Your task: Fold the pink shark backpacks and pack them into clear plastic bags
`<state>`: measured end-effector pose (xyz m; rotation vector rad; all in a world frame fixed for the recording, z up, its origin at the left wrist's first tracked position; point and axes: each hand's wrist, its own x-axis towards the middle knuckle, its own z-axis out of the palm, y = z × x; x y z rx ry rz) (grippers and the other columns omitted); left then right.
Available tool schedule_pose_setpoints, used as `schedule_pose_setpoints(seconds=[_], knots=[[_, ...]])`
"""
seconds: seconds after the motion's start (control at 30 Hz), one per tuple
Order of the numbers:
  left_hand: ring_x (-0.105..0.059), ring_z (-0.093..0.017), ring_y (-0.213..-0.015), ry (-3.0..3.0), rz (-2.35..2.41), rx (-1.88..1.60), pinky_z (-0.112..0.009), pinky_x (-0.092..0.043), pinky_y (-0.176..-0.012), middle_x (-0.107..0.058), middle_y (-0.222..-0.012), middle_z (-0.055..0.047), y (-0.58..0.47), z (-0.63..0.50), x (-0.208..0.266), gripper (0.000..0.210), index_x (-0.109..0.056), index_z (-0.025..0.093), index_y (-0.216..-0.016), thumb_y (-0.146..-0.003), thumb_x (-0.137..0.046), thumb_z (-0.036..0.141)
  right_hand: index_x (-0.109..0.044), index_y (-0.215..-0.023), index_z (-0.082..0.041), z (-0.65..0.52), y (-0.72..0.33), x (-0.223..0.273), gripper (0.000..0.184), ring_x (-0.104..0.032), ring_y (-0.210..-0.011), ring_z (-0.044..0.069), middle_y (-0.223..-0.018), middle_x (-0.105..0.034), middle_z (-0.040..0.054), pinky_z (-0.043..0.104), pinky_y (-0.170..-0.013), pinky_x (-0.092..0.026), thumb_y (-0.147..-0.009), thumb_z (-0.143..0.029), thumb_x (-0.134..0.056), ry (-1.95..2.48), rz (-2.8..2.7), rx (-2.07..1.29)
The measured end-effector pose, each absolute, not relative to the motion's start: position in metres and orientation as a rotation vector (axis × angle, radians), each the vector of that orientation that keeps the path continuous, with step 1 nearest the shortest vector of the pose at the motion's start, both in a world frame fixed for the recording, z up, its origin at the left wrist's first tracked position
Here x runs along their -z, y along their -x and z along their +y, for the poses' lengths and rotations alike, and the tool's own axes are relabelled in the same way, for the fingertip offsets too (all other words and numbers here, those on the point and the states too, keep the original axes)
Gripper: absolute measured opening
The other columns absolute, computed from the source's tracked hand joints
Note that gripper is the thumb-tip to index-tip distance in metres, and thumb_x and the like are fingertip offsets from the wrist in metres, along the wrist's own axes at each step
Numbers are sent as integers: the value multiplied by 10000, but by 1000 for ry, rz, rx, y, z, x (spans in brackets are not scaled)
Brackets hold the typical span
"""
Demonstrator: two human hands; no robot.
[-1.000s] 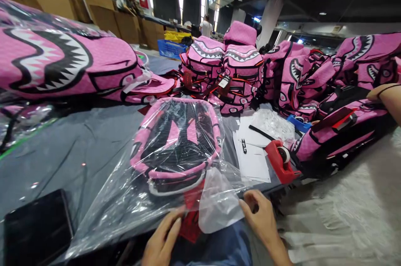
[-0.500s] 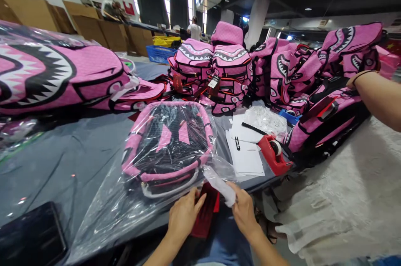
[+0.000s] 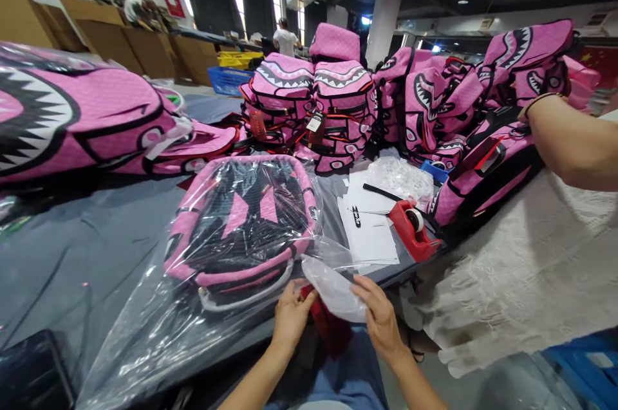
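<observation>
A gray table (image 3: 101,242) stretches across the view. On it lies a clear plastic bag (image 3: 140,326), and inside that, at eight o'clock, a pink-and-black backpack (image 3: 246,217), mesh side up. At five o'clock is a translucent white sheet (image 3: 333,294). The right hand (image 3: 381,316), just beyond it, has loosely bent fingers against its edge; whether they grip cannot be told. The left hand (image 3: 290,316), near six o'clock, pinches a dark red tag (image 3: 331,323), thumb and fingertips nearly together.
</observation>
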<state>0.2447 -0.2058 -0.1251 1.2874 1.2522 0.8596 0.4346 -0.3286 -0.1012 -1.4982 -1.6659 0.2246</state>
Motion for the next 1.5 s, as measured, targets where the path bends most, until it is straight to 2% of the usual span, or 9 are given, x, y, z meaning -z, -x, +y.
schedule_pose_setpoints(seconds=[0.27, 0.37, 0.5, 0.63, 0.73, 1.03, 1.17, 1.33, 1.5], knots=[[-757, -309, -1000, -1054, 1053, -801, -405, -593, -892, -794, -917, -84, -230, -216, 97, 809, -514, 189, -1245, -637, -786, 648, -428, -1526, -218, -345, -409, 137, 664, -467, -1453, 249, -1491, -576, 138, 483, -1164, -447, -873, -139, -520, 1295, -2129, -129], [-757, -314, -986, -1039, 1059, -815, -405, -602, -873, -792, -934, -84, -237, -219, 96, 783, -557, 199, -1166, -605, -803, 687, -439, -1507, -221, -347, -388, 152, 719, -479, -1435, 314, -1490, -561, 158, 560, -1167, -419, -813, -249, -623, 1407, -1973, -11], [-762, -278, -851, -1124, 1080, -827, -401, -631, -793, -782, -936, -70, -229, -224, 106, 681, -601, 187, -1161, -736, -694, 711, -576, -1344, -229, -338, -378, 151, 446, -660, -1162, 238, -1202, -706, 109, 467, -1022, -540, -907, -149, -544, 1435, -1763, 195], [-734, -260, -1065, -1910, 977, -907, -418, -610, -940, -730, -1207, -88, -198, -217, 125, 428, -538, 241, -1377, -965, -491, 347, -645, -1180, -225, -337, -381, 139, 316, -670, -950, 191, -994, -720, 60, 363, -829, -563, -935, -74, -517, 1349, -1709, 257], [-648, -254, -1223, -2766, 723, -862, -422, -567, -1015, -626, -1378, -86, -185, -198, 130, 622, -477, 344, -1481, -928, -399, 67, -664, -1140, -246, -343, -381, 136, 368, -661, -943, 194, -989, -710, 52, 366, -812, -539, -894, -23, -506, 1362, -1705, 321], [-652, -185, -1084, -3294, -108, -876, -379, -478, -1109, -714, -1091, -28, -215, -151, 106, 219, -667, 213, -1073, -983, -501, 102, -646, -1106, -204, -320, -368, 169, 315, -662, -780, 168, -887, -690, 23, 240, -653, -524, -823, -92, -563, 1653, -1055, -139], [-655, -177, -1107, -3194, -490, -816, -362, -461, -1147, -733, -1043, -29, -219, -145, 91, 171, -644, 206, -878, -997, -531, 159, -680, -985, -211, -326, -388, 167, 242, -613, -789, 189, -856, -658, 39, 298, -711, -498, -897, -67, -506, 1686, -1431, 159], [-605, -210, -1246, -3198, -554, -880, -392, -466, -1130, -711, -1241, -84, -219, -144, 79, 168, -611, 194, -874, -1011, -515, 185, -634, -1242, -191, -336, -397, 165, 508, -601, -765, 201, -878, -647, 58, 300, -670, -510, -851, 27, -394, 1698, -1698, 293], [-646, -174, -817, -3231, -547, -520, -296, -517, -797, -684, -832, -5, -236, -152, 55, 154, -580, 204, -827, -967, -603, 144, -606, -1169, -196, -355, -379, 165, 397, -646, -761, 204, -870, -676, 51, 321, -691, -530, -895, -4, -391, 1722, -1678, 256]])
